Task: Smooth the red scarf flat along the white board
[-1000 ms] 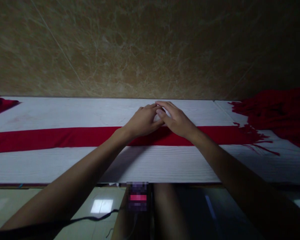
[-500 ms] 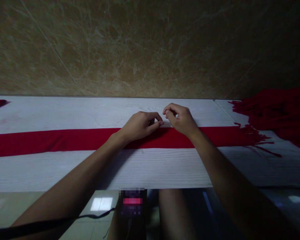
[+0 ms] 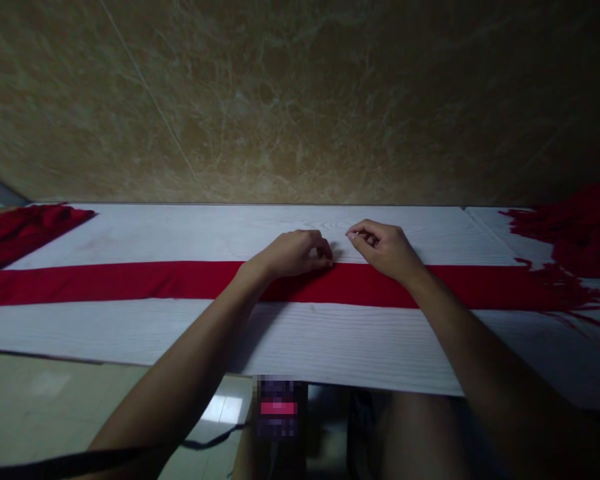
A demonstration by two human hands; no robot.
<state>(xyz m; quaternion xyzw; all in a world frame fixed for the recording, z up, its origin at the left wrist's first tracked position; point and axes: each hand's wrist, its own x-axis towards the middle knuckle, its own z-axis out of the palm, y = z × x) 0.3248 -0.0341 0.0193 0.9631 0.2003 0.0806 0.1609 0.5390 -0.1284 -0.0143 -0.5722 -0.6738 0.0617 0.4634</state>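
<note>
A long red scarf (image 3: 190,280) lies flat in a narrow band across the white wood-grain table, its fringe spread at the right end. My left hand (image 3: 297,253) is over the scarf's upper edge, fingers curled in toward the thumb. Whether it pinches cloth or something small is hidden. Just right of it, my right hand (image 3: 383,245) is closed in a pinch above the far edge of the scarf. A tiny pale speck shows by its fingertips, too small to name. The two hands are apart.
More red fringed cloth (image 3: 585,230) is heaped at the right end of the table (image 3: 155,333), and another red bundle (image 3: 35,230) lies at the far left. A marbled wall (image 3: 300,100) rises behind. A dark strap (image 3: 215,440) crosses below the table edge.
The view has shifted left, bringing more of the left bundle into sight. My right hand has moved slightly away from the left, and its fingertips are pinched closer together.
</note>
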